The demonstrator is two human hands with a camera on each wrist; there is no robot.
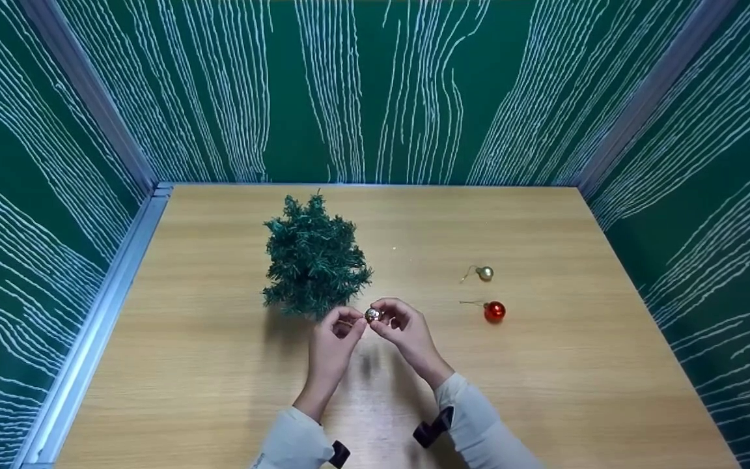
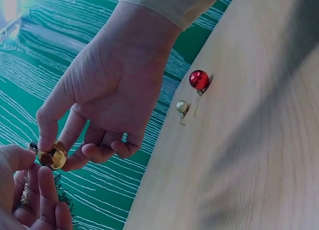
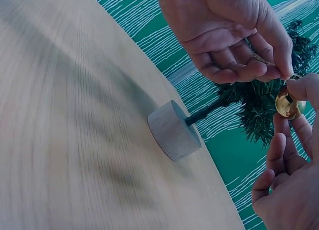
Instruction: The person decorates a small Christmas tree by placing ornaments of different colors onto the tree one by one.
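Note:
Just in front of the small artificial Christmas tree (image 1: 313, 257), my two hands meet over a shiny gold bauble (image 2: 54, 156). My right hand (image 1: 412, 335) pinches the ball between thumb and fingers. With thumb and forefinger, my left hand (image 1: 333, 345) pinches at the bauble's cap end, and a gold string (image 3: 259, 58) runs across its fingers. The bauble is held above the table. In the right wrist view the tree stands upright behind the hands on a round pale base (image 3: 172, 133).
To the right on the wooden table (image 1: 577, 365) lie a red bauble (image 1: 495, 312) and a smaller pale gold bauble (image 1: 485, 273), both with strings pointing left. Green walls with white streaks (image 1: 414, 91) enclose the table at the back and sides.

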